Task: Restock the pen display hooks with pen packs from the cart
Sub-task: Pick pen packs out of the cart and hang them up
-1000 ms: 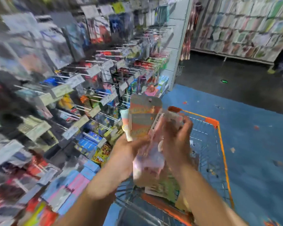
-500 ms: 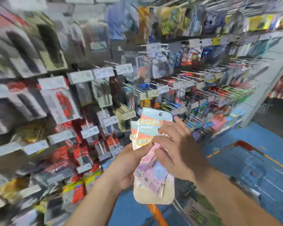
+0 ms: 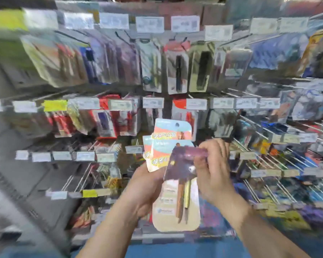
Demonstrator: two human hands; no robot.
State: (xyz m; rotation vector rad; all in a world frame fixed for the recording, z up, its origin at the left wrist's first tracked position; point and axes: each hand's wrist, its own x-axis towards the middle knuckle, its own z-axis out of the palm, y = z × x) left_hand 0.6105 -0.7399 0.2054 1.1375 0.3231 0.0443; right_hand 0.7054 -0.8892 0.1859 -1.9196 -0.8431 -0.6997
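Left hand (image 3: 147,185): grips a fanned stack of pen packs (image 3: 172,138) from below, in front of the display.
Right hand (image 3: 212,170): pinches the top of the front pack (image 3: 177,200), bending its dark header forward.
Front pack: two pens show through the blister.
Writing: yellow characters on the orange bands, too blurred to read.
Hooks (image 3: 259,133): beyond the hands, hung with blurred packs and price tags (image 3: 153,102).

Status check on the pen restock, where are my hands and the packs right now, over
Left hand grips fanned pen packs. Right hand pinches the front pack at its top. No pack on a hook yet. Display hooks ahead, nothing between; view blurred.
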